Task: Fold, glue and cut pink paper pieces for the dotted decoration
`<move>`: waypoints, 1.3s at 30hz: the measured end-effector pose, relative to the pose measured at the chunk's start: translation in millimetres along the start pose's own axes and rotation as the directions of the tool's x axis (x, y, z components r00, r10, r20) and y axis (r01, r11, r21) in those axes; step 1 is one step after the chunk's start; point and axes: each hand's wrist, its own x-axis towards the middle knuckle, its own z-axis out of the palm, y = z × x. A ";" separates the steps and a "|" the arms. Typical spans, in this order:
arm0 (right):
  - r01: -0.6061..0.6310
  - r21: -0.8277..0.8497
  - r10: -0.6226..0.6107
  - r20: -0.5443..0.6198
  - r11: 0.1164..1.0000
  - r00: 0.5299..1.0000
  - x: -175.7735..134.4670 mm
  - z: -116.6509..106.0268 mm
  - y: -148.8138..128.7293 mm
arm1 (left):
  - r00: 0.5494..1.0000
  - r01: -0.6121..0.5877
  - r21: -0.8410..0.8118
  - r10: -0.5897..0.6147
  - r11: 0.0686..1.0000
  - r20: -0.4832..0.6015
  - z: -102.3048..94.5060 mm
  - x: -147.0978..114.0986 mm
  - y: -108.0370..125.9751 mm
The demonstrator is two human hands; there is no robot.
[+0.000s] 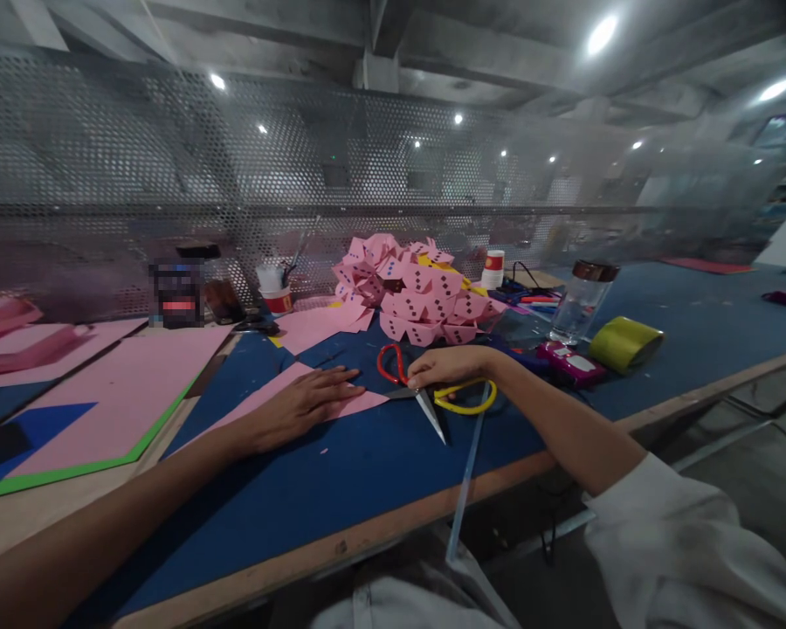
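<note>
My left hand (301, 406) lies flat on a pink paper sheet (268, 390), its fingers stretched toward the sheet's pointed right end. In my right hand (455, 367) is a pair of scissors (430, 417) with one red and one yellow handle loop. The fingers are curled around the scissors near the pivot. Their blades are spread apart, one angled toward me and the other by the paper's tip. Behind my hands is a heap of pink paper shapes (419, 297) with dark diamond marks.
On the right are a glass jar (573, 301), a yellow-green tape roll (625, 343) and a magenta object (567, 362). Large pink sheets (124, 376) lie at left. A clear strip (470, 476) hangs over the wooden table edge (393, 524). Paper cups (493, 269) stand behind.
</note>
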 end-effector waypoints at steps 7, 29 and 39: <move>-0.009 -0.031 0.009 0.001 0.999 1.000 -1.5 -0.3 -0.6 | 1.000 0.006 0.006 -0.006 1.000 -0.007 -0.7 0.4 1.7; -0.007 -0.035 0.008 0.004 0.999 1.000 -5.0 0.5 -4.9 | 1.000 -0.001 0.003 0.001 1.000 0.005 -0.9 0.4 2.9; 0.000 -0.068 -0.002 -0.022 0.998 1.000 -2.3 -3.9 -3.6 | 0.999 0.040 0.063 -0.037 0.997 -0.037 1.1 0.9 4.8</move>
